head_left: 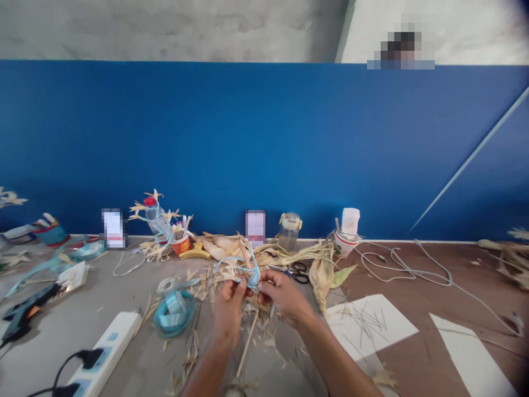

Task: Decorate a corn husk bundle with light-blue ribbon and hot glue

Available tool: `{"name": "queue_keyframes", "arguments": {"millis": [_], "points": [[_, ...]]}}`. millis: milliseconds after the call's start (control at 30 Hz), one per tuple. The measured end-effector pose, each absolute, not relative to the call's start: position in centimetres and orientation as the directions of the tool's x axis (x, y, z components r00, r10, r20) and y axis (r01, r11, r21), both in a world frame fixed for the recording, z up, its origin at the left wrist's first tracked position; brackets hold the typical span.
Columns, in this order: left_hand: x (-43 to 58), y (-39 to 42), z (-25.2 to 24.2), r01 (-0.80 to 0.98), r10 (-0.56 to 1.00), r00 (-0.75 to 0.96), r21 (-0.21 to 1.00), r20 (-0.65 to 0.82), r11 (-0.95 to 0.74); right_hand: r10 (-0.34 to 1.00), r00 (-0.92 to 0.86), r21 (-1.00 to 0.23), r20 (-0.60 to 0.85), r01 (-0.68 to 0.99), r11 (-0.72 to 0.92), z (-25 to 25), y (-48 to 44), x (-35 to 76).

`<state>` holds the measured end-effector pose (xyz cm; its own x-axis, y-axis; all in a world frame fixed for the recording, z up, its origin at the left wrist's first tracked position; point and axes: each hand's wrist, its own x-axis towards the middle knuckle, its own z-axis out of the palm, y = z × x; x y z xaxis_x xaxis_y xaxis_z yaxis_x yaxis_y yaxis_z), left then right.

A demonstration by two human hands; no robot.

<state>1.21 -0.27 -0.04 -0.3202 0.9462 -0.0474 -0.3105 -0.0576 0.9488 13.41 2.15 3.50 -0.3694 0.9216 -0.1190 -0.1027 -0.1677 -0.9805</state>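
In the middle of the table, my left hand [228, 306] pinches a light blue ribbon [253, 277] between thumb and fingers. My right hand [281, 292] closes on the same ribbon from the other side. The ribbon is gathered around what look like thin stalks, partly hidden by my fingers. Dried corn husks [268, 256] lie behind my hands, with a larger husk bunch [320, 278] to the right. Black-handled scissors [300, 273] rest just beyond my right hand. A roll of blue ribbon [174, 317] lies left of my left hand.
A white power strip [109, 350] and a black glue gun [28, 311] are on the left. Thin sticks lie on a white paper sheet [388, 320] at right. A lidded jar [289, 231], a bottle [156, 220] and cups stand along the blue partition [264, 138]. White cables [413, 270] cross the right side.
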Motion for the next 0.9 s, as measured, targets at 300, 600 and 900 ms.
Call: {"name": "queue_keyframes", "arguments": {"millis": [300,600,900], "points": [[1.7,-0.3,0.1,-0.362,0.952,-0.295,0.932,-0.081,-0.033,0.957,-0.290,-0.999,-0.016,0.043,-0.004,2.6,2.3,12.9],[2.0,-0.5,0.4,-0.356,0.951,-0.306,0.933,-0.055,-0.061,0.931,-0.356,-0.977,-0.076,-0.159,-0.141,2.9,2.3,12.7],[1.3,-0.3,-0.3,-0.194,0.931,-0.364,0.976,0.026,-0.103,0.875,-0.463,-0.890,-0.143,-0.327,-0.318,2.5,2.6,12.8]]}}
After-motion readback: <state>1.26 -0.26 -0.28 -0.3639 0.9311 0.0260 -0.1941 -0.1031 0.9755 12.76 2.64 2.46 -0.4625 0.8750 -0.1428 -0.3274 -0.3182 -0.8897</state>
